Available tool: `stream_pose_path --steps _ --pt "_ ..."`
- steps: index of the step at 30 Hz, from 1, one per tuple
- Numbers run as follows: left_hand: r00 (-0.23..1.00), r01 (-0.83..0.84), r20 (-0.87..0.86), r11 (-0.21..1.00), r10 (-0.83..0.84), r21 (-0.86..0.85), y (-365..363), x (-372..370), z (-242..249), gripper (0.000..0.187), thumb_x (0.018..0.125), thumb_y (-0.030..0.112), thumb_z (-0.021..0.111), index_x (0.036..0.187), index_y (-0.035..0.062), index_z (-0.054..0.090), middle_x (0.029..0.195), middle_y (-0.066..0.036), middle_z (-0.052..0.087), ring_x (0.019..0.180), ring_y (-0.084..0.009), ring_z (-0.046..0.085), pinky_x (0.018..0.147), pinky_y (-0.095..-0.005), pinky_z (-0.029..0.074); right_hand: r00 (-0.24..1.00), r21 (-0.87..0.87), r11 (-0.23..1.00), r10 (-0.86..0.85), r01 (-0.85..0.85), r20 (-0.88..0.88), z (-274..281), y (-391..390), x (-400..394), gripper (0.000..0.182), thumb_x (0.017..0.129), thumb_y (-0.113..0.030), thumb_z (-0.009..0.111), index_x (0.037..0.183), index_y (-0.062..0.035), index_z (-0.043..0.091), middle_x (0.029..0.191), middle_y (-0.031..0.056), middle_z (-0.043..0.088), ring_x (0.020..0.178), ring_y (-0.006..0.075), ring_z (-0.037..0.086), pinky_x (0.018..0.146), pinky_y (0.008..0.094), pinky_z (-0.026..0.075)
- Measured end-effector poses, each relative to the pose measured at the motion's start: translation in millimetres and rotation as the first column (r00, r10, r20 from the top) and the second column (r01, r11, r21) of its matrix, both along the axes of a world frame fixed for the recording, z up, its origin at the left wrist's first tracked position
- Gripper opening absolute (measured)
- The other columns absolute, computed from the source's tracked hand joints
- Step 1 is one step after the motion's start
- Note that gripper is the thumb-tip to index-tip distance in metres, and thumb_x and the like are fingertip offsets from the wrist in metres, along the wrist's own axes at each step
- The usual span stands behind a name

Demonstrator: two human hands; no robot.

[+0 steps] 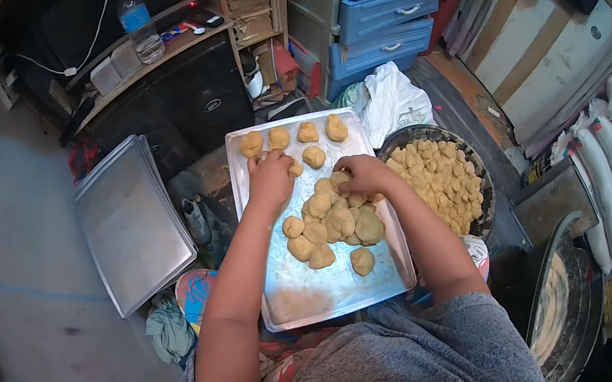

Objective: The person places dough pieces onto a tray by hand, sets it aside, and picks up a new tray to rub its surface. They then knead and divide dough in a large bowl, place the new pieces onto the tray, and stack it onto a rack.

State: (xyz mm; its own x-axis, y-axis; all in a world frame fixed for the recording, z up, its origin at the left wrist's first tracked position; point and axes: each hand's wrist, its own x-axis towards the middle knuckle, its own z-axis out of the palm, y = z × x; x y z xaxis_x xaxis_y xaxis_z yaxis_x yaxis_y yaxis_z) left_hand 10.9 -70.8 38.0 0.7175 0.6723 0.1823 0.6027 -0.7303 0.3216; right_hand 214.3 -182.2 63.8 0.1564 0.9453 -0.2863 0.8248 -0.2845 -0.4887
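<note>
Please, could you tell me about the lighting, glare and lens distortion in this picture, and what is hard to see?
Head view: black rounded corners, as from a wide lens; head view: bluish-white glare on the tray, while the dough pile looks fairly clear; head view: the black cabinet sits in dimmer light; head view: the bottle has label print too small to read.

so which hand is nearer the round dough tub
Right. The right hand is at the dough pile, near the side of the tray facing the tub; the left hand is farther away, by the tray's opposite side.
</note>
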Motion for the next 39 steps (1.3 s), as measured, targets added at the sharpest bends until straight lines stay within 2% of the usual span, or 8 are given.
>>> stream_pose_path --steps 7,15,17,23,27,30,32,39 --pt "0.976 0.089 0.203 0.996 -0.081 -0.031 -2.5 38.7 0.4 0.028 0.077 0.015 0.062 0.103 0.0066 0.067 0.111 -0.010 0.062 0.110 -0.0282 0.054 0.097 -0.0448 0.031 0.908 0.409 0.813 -0.341 0.415 -0.243 -20.5 17.1 9.4 0.044 0.066 -0.022 0.079 0.102 -0.0001 0.064 0.093 0.0195 0.067 0.087 0.0310 0.065 0.077 0.0366 0.051" --pt "0.912 0.172 0.374 0.985 -0.169 0.025 -39.2 7.0 -0.2 0.038 0.082 0.020 0.062 0.117 0.0052 0.059 0.120 -0.018 0.058 0.110 -0.0337 0.054 0.099 -0.0403 0.037 0.938 0.416 0.841 -0.318 0.345 -0.135 -10.4 -30.8 8.3 0.060 0.074 -0.043 0.072 0.120 -0.0067 0.057 0.112 0.0186 0.059 0.104 0.0320 0.059 0.089 0.0412 0.046" --pt "0.942 0.302 0.240 0.905 -0.235 -0.299 -62.5 -8.6 -13.1 0.046 0.083 0.026 0.064 0.123 0.0070 0.054 0.126 -0.018 0.052 0.113 -0.0339 0.051 0.098 -0.0408 0.039 0.980 0.233 0.972 -0.079 0.036 0.181 -24.5 -58.1 -5.6 0.058 0.075 -0.043 0.071 0.121 -0.0109 0.056 0.113 0.0163 0.058 0.107 0.0327 0.055 0.092 0.0445 0.042" --pt "0.957 0.258 0.233 0.870 -0.171 -0.421 -101.6 -52.9 7.8 0.041 0.081 0.024 0.067 0.118 0.0068 0.058 0.110 -0.017 0.062 0.101 -0.0306 0.059 0.090 -0.0374 0.045 0.988 0.047 0.998 0.044 -0.051 0.146 -4.4 -90.4 -63.8 0.051 0.077 -0.035 0.067 0.122 -0.0150 0.055 0.110 0.0135 0.058 0.109 0.0304 0.053 0.090 0.0428 0.037" --pt "0.896 0.064 0.376 0.770 0.236 -0.635 -99.6 -75.7 7.3 0.032 0.081 0.013 0.067 0.111 0.0043 0.061 0.098 -0.016 0.067 0.093 -0.0262 0.064 0.084 -0.0327 0.048 0.992 0.383 0.919 0.052 -0.093 0.115 -13.8 -83.4 -54.9 0.030 0.076 -0.023 0.069 0.104 -0.0100 0.065 0.109 0.0122 0.059 0.102 0.0299 0.057 0.088 0.0432 0.041" --pt "0.740 -0.036 0.444 0.688 0.506 -0.725 -84.6 -77.7 12.8 0.033 0.081 0.012 0.068 0.112 0.0051 0.061 0.106 -0.017 0.063 0.097 -0.0292 0.062 0.086 -0.0351 0.048 0.945 0.385 0.903 -0.066 0.193 -0.319 6.1 -47.5 -64.8 0.025 0.076 -0.016 0.070 0.097 -0.0045 0.065 0.101 0.0152 0.064 0.088 0.0330 0.061 0.079 0.0400 0.048" --pt "0.798 -0.238 0.524 0.955 0.296 -0.177 -71.0 -77.7 -0.7 0.036 0.081 0.013 0.067 0.116 0.0055 0.060 0.116 -0.018 0.056 0.104 -0.0323 0.056 0.089 -0.0384 0.046 0.852 0.314 0.900 -0.108 0.303 -0.513 6.1 -22.9 -77.6 0.026 0.076 -0.014 0.070 0.098 -0.0034 0.064 0.096 0.0162 0.065 0.084 0.0341 0.062 0.076 0.0390 0.049" --pt "0.921 -0.312 0.240 0.950 0.307 -0.020 -69.7 -77.4 -24.9 0.041 0.083 0.012 0.061 0.123 0.0027 0.056 0.113 -0.017 0.049 0.104 -0.0357 0.048 0.088 -0.0426 0.044 0.990 0.494 0.858 -0.111 0.142 -0.091 -12.3 -10.5 -90.6 0.030 0.078 -0.024 0.069 0.100 -0.0045 0.063 0.097 0.0170 0.065 0.090 0.0314 0.063 0.078 0.0423 0.049"
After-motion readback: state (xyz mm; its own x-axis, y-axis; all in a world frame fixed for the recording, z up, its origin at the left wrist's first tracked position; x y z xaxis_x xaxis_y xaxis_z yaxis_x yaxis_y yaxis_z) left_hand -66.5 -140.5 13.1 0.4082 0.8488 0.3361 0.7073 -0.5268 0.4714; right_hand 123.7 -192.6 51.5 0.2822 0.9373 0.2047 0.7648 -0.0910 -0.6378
